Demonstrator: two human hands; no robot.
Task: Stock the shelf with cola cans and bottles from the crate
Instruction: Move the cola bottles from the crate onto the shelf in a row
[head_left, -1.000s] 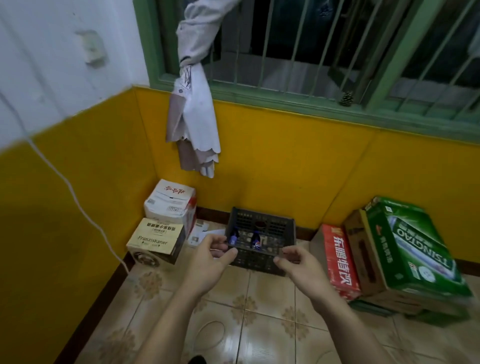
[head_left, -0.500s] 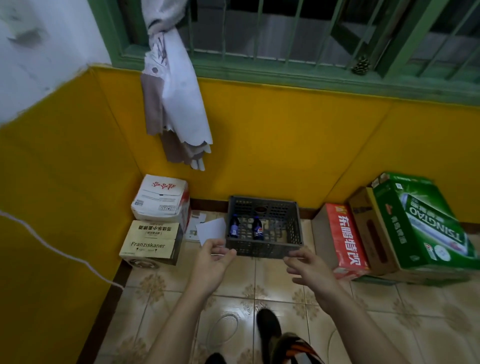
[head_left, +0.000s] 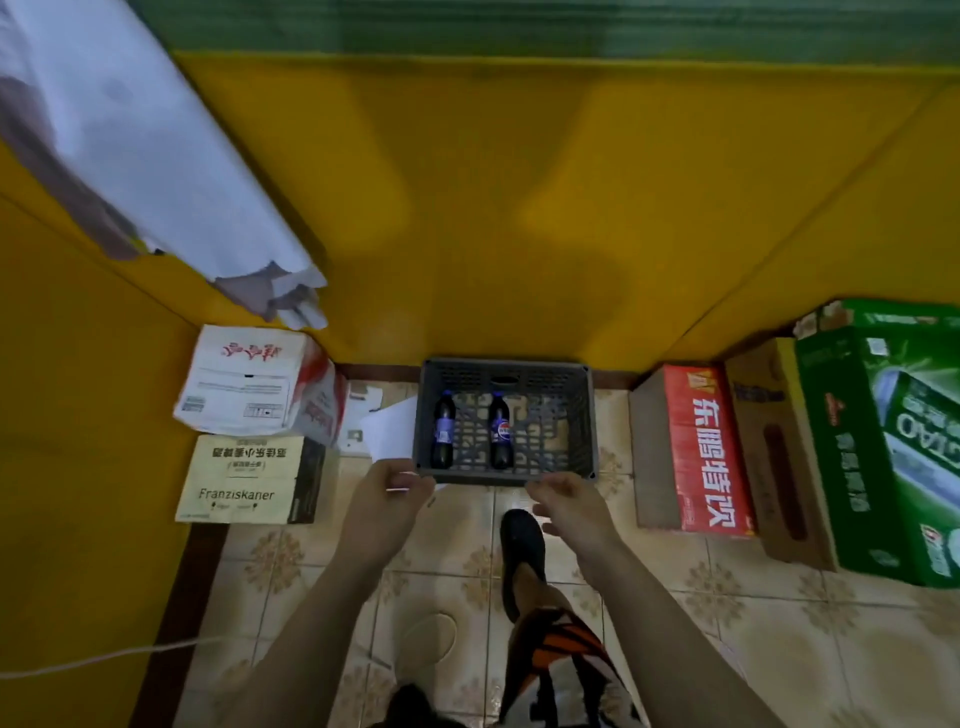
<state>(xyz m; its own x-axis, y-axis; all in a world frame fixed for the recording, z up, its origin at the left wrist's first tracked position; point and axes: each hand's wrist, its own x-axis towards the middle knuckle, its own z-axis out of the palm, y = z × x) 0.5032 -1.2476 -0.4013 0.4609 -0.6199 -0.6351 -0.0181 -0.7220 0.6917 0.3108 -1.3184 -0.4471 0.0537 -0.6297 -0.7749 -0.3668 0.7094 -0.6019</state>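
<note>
Grey crate (head_left: 589, 415) holds two cola bottles (head_left: 444, 431); right hand (head_left: 571, 506) grip loose, left hand (head_left: 387, 501) grip unclear.

Stockroom corner, drink cartons (head_left: 696, 447) along a yellow wall (head_left: 519, 208), tiled floor (head_left: 779, 649), grey crate (head_left: 467, 376) with 2 cola bottles (head_left: 444, 431)

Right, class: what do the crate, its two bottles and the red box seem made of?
Crate: likely moulded plastic, matt grey, lattice walls. Bottles: probably clear plastic, glossy, dark drink showing. Red box: seemingly cardboard, printed face, brown plain side.
</note>
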